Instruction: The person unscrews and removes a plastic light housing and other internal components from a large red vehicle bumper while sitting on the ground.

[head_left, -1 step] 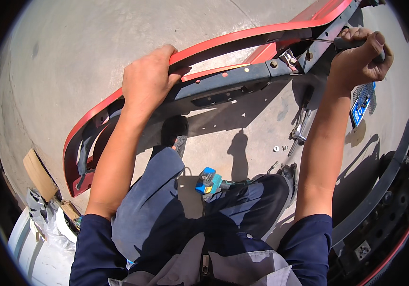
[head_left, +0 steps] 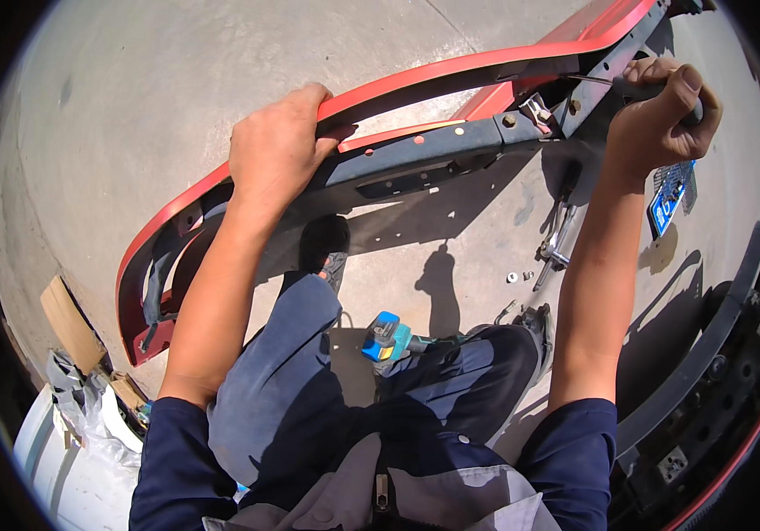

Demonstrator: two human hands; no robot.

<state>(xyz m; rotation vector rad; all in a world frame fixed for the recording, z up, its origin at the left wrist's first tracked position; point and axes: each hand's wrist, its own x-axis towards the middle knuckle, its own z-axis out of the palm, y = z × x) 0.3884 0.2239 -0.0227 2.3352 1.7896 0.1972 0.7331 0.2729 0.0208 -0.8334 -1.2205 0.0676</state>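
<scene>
A red car bumper (head_left: 442, 66) stretches across the upper part of the head view, from lower left to upper right, with a dark reinforcement beam (head_left: 433, 144) along its near side. My left hand (head_left: 278, 146) is closed over the bumper's red edge, thumb on the near side. At the upper right, my right hand (head_left: 667, 115) wraps round the dark handle of a screwdriver (head_left: 594, 80). Its thin shaft points left into the gap between red shell and beam; the tip is hard to make out. Near that gap sits a metal bracket (head_left: 537, 112) with bolts close by.
Between my knees stands a teal cordless power tool (head_left: 386, 339). A ratchet wrench (head_left: 557, 245) and small nuts (head_left: 513, 278) lie on the concrete. A blue plate (head_left: 667, 205) and another dark car part (head_left: 747, 292) are at right; a wooden board (head_left: 75, 327) lies left.
My right hand has shifted slightly left with the screwdriver, toward the bumper. My left hand keeps its grip on the edge.
</scene>
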